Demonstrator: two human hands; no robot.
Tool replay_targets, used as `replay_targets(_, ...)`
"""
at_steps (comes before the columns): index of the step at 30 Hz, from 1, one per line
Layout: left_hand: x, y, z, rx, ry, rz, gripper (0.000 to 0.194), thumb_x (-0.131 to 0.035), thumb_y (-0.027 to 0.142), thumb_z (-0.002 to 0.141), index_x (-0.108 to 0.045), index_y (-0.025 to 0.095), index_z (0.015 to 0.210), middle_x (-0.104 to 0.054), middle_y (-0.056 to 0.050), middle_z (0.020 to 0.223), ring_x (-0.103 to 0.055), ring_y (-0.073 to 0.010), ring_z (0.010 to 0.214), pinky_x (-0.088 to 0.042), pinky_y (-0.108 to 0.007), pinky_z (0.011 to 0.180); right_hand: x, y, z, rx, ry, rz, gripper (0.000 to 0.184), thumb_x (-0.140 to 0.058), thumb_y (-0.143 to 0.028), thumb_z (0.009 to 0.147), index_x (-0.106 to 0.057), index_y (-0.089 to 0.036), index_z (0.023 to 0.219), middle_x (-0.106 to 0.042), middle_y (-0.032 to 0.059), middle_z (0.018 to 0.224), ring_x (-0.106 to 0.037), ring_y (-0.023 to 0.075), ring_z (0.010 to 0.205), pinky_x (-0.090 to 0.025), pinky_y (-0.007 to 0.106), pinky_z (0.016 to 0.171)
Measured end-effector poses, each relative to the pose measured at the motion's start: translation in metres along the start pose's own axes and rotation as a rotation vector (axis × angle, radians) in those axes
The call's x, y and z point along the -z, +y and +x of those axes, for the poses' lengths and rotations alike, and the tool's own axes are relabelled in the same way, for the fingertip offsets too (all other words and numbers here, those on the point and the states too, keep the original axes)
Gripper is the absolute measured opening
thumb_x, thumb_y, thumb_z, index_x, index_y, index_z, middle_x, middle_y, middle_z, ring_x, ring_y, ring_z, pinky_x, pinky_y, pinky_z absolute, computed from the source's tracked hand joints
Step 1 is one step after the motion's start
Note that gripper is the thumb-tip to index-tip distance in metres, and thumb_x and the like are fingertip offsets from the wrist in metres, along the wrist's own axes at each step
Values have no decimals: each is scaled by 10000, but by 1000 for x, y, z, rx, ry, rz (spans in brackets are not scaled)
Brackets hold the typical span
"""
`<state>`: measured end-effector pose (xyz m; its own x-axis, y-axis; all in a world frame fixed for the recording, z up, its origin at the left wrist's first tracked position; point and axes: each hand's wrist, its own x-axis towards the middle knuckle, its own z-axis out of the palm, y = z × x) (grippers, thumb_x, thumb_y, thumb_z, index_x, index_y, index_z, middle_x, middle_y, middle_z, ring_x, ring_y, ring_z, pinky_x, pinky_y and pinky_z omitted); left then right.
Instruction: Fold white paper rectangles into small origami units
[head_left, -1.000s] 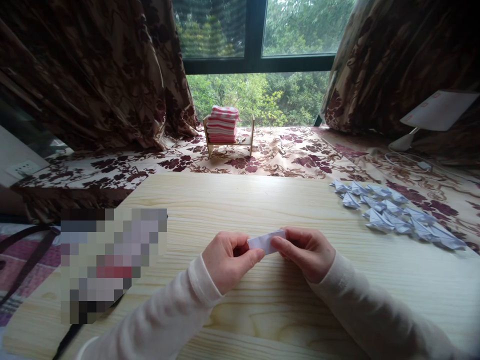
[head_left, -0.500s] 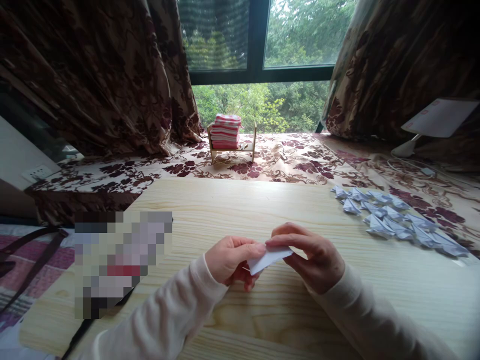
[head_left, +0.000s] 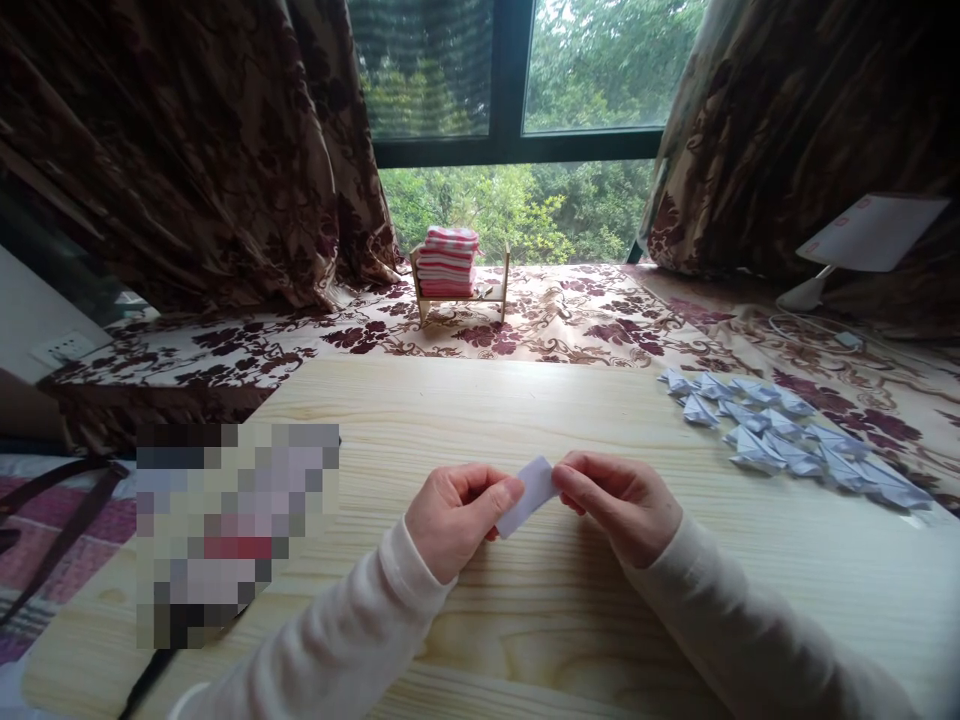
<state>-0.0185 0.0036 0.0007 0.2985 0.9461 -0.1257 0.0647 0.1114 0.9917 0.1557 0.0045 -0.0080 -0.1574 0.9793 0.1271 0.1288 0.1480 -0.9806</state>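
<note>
A small white piece of folded paper (head_left: 529, 497) is held up between both hands, above the front middle of the wooden table (head_left: 420, 400). My left hand (head_left: 461, 515) pinches its left end, thumb on top and the fingers curled behind. On the other side, my right hand (head_left: 622, 500) grips the upper right edge between thumb and forefinger. The fingertips behind the paper are partly hidden. Several white folded-paper pieces (head_left: 780, 425) lie grouped at the table's right far corner.
A pixelated, blurred-out item (head_left: 247, 530) lies on the table's left side. Beyond the table, a small wooden stand (head_left: 491, 292) bears a stack of pink and white cloths (head_left: 448, 262) on the flowered cover. A white lamp (head_left: 874, 235) stands at the right, by the curtain.
The paper has turned from a flatter, wider angle to a steeper slant. My right hand's fingers have moved off its top and now pinch its right edge.
</note>
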Motion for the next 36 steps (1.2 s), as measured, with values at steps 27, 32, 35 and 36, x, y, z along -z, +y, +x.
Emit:
replay_targets(27, -2, 5, -4, 68, -167, -20, 282, -693, 360, 613, -589, 106, 549, -472, 16, 487, -391, -76, 488, -252, -220, 462, -6, -3, -4, -22, -149, 22, 334, -566, -456, 748, -517, -162, 597, -456, -25, 527, -406, 94, 517, -330, 222, 478)
replay_targets(32, -1, 2, -4, 62, -157, -18, 271, -689, 354, 623, -605, 103, 568, -481, 15, 490, -398, -75, 487, -258, -213, 462, -8, 4, -4, -29, -125, 26, 344, -531, -458, 780, -536, -159, 611, -445, -28, 527, -377, 85, 509, -304, 213, 461)
replay_targets(35, -1, 2, -4, 76, -146, -34, 261, -688, 350, 619, -617, 102, 580, -496, 9, 491, -416, -80, 489, -280, -209, 463, -9, 5, -3, -60, -175, 45, 322, -551, -452, 767, -542, -158, 636, -458, -28, 538, -369, 79, 493, -294, 209, 444)
replay_targets(36, -2, 3, -4, 75, -142, -23, 258, -683, 349, 622, -623, 101, 588, -503, 5, 498, -420, -83, 492, -287, -210, 463, -8, 4, -3, -63, -184, 39, 318, -554, -452, 761, -540, -158, 642, -461, -27, 541, -374, 80, 494, -299, 210, 446)
